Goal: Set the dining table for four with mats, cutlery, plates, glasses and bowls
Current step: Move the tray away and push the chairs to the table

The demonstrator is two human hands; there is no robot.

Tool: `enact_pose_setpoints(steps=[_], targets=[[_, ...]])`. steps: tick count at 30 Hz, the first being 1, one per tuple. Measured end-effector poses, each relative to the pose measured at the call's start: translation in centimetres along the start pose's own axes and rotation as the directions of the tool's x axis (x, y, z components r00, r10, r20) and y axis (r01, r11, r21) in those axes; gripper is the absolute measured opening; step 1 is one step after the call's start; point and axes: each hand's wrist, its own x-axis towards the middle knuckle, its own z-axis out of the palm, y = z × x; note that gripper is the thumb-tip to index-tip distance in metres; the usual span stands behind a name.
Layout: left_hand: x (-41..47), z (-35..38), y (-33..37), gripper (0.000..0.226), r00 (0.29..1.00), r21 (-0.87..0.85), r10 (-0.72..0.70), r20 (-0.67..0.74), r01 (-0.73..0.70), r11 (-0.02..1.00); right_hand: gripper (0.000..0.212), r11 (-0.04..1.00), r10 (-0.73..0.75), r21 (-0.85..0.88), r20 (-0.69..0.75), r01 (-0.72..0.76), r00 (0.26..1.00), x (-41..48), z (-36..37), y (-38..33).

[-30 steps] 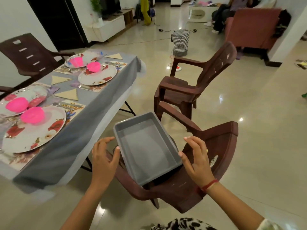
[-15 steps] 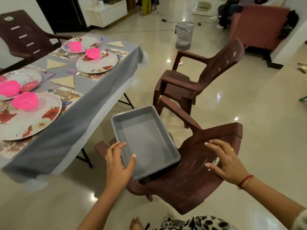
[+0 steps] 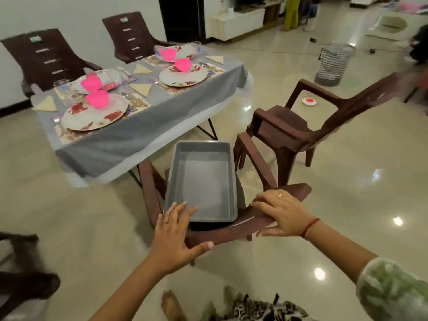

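Head view: table [image 3: 129,144] looks laid. We count four floral plates [image 3: 95,114], a pink bowl [image 3: 97,99] on each, mats [image 3: 139,104] beneath, glasses [image 3: 60,85] at far side. Cutlery too blurred to count.

Empty grey tray [image 3: 203,179] sits loose on seat of brown chair [image 3: 231,232] beside table.

Left hand [image 3: 176,235]: fingers straight, spread over chair's back rail, tips at tray's near rim. Right hand [image 3: 283,214]: fingers curled over rail, thumb beneath.

We judge chair light and stiff; grip rail. Tray may slide.

Stickers [image 3: 35,39] on far chairs unreadable.
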Motion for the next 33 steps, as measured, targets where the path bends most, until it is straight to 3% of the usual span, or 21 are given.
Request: enact_pose_setpoints(steps=[2, 5, 9, 13, 22, 28, 33], targets=[[0.1, 0.1, 1.2, 0.11, 0.998, 0.191, -0.025, 0.066, 0.012, 0.982, 0.046, 0.997, -0.078, -0.021, -0.043, 0.077, 0.996, -0.1, 0.1, 1.0], [0.5, 0.2, 2.0, 0.106, 0.993, 0.289, -0.071, 0.096, 0.04, 0.956, 0.023, 0.992, -0.123, -0.033, -0.08, 0.12, 0.989, 0.1, 1.6, 1.6], [1.4, 0.8, 2.9, 0.105, 0.997, 0.298, -0.077, -0.004, 0.075, 0.952, 0.031, 0.989, -0.143, -0.033, -0.083, 0.141, 0.986, 0.7, 2.5, 3.8], [3.5, 1.5, 5.6, 0.092, 0.991, 0.316, -0.126, -0.033, 0.13, 0.94, 0.022, 0.986, -0.167, -0.013, -0.057, 0.167, 0.984, 1.9, 2.7, 7.7], [8.6, 1.5, 5.6, 0.107, 0.965, 0.271, -0.211, -0.154, 0.247, 0.93, 0.023, 0.977, -0.211, 0.003, -0.026, 0.211, 0.977, 6.7, 3.4, 13.1], [13.5, 1.3, 3.9, 0.098, 0.958, 0.231, -0.25, -0.141, 0.278, 0.932, 0.017, 0.967, -0.253, -0.029, -0.058, 0.252, 0.966, 11.2, 4.6, 16.9], [16.6, 1.0, 3.9, 0.1, 0.948, 0.196, -0.313, -0.059, 0.318, 0.927, 0.027, 0.958, -0.285, 0.033, -0.047, 0.287, 0.957, 13.7, 5.0, 19.7]])
